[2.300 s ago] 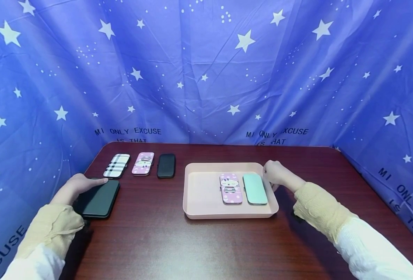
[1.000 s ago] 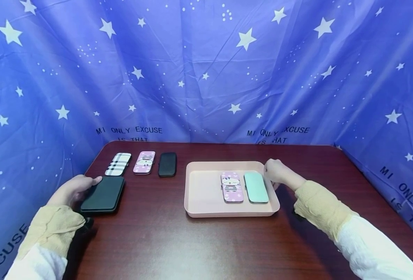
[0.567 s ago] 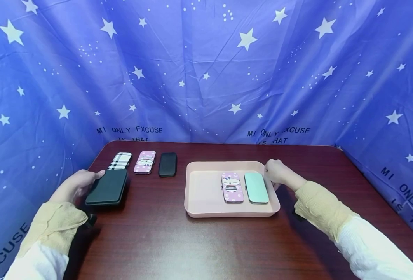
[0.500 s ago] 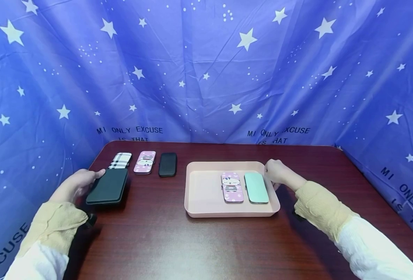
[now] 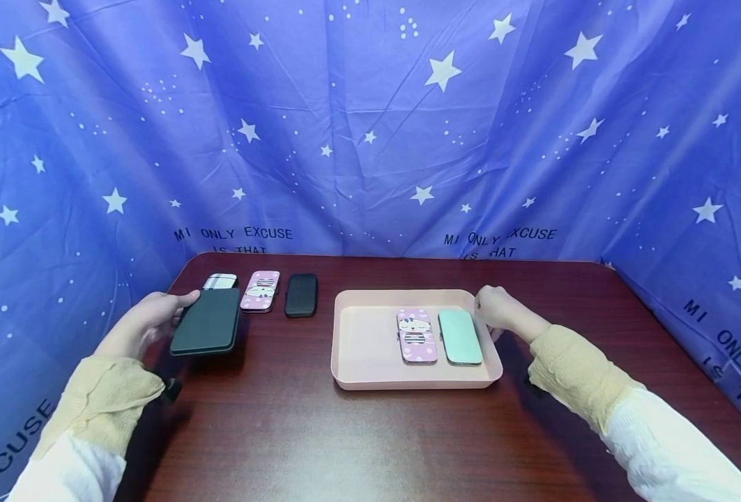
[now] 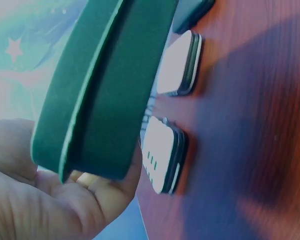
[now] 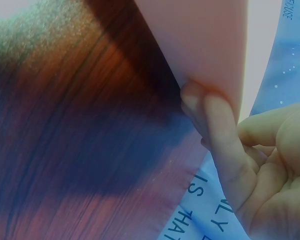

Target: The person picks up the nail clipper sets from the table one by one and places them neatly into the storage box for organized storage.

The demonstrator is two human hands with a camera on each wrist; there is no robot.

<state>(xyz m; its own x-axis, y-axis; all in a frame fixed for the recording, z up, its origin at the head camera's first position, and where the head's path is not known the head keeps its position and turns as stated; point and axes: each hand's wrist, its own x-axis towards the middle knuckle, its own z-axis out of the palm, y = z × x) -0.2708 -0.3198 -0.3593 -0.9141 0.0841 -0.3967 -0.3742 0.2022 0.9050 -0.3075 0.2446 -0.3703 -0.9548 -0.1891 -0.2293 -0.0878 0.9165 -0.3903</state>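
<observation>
"One quick status pls, nearest first?"

"Sure. L hand (image 5: 146, 322) is clamped on a dark green flat rectangular case (image 5: 207, 322), thumb along its L side, fingers tucked round underneath per the L wrist cam. That's the news: a couple secs back it was down near the L edge of the dark red-brown wood table (image 5: 370, 446); now it's up off the surface, shifted fwd and to the R, shadow below."

"Meaning?"

"My read: pick-up's done, carry's under way. It's well apart from the pale pink rounded plastic-looking tray (image 5: 364, 341), not in it."

"R hand?"

"R hand (image 5: 500, 308) pinches the tray's R wall, same spot as before, so prob. steadying it. Contents unchanged: a lilac cat-print case w/ white dots (image 5: 416, 337), plus a mint green rounded case (image 5: 460, 337) just beside it, nearer that wall."

"Far side?"

"Back row, L to R: a white-and-black plaid case (image 5: 220, 281), a lilac case w/ upside-down cat print (image 5: 260, 291), a black rounded case (image 5: 301, 295). Only chg: the green one now hides most of the plaid one from the head cam; can't tell the gap b/w them. Last, a blue star-print curtain (image 5: 370, 174)."
</observation>
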